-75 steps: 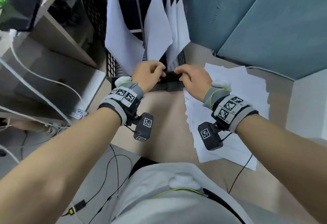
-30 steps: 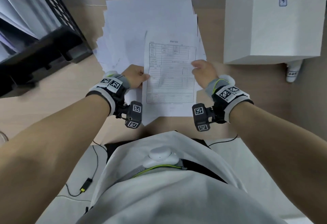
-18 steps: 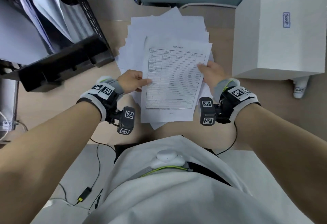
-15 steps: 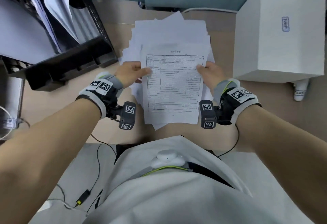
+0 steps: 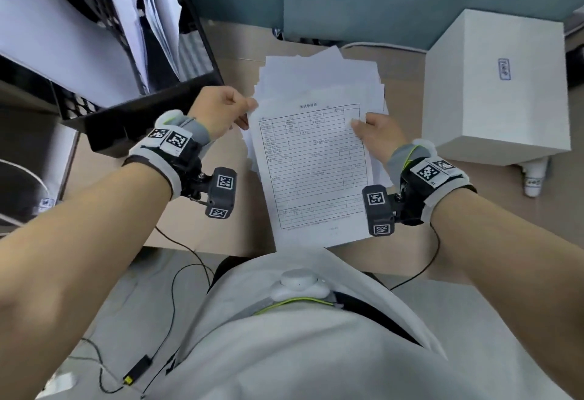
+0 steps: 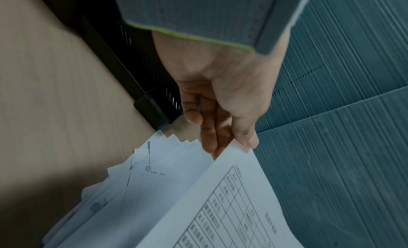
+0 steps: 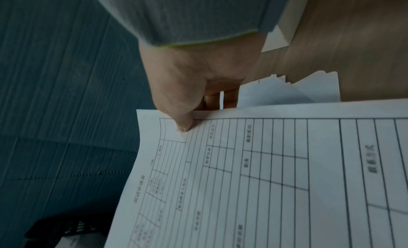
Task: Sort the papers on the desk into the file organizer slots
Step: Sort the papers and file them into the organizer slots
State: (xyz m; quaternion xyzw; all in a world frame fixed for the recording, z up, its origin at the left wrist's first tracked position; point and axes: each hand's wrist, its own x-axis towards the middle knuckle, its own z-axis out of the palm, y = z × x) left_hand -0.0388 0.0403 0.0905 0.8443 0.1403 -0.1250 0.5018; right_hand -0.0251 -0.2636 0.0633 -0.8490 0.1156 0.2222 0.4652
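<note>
Both hands on one printed form, lifted over the paper pile.

My left hand (image 5: 218, 112) pinches the form (image 5: 313, 169) at its top left corner, thumb on top; my right hand (image 5: 377, 134) pinches the right edge, thumb on the grid, fingers underneath and hidden. Print too small to read. The pile (image 5: 319, 77) lies on the surface (image 5: 202, 219) beneath. The black file organizer (image 5: 151, 109), far left, holds upright white sheets (image 5: 126, 17); its slots are cut off.

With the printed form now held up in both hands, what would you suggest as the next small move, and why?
Probably carry the printed form left toward the black file organizer. The left hand and right hand each pinch a top corner, the sheet is lifted above the paper pile, and the organizer's slots stand to its left.
</note>
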